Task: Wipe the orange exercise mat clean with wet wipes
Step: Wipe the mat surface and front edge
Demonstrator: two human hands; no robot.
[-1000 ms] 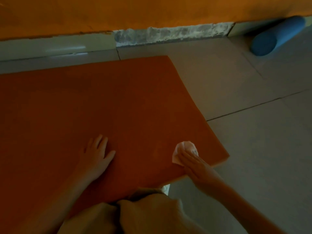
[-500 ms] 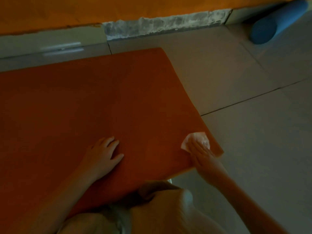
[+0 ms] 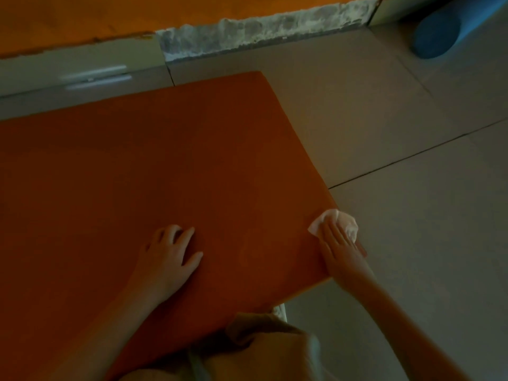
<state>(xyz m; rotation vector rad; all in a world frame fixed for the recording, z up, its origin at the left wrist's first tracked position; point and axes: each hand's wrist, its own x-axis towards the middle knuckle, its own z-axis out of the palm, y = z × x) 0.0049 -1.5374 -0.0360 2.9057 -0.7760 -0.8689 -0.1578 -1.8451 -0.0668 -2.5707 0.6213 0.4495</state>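
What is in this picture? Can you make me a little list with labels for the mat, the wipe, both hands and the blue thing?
mat: orange exercise mat, lying flat on the grey tiled floor
wipe: white wet wipe, crumpled, at the mat's right edge close to its near corner
right hand: flat on the wipe, fingers straight, pressing it down
left hand: resting on the mat, holding nothing
blue thing: a blue roll on the floor by the wall, far right, apart from the mat

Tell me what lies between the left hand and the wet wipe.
Nothing but bare orange mat: in the head view, the stretch from the left hand to the wet wipe under the right hand holds no other object.
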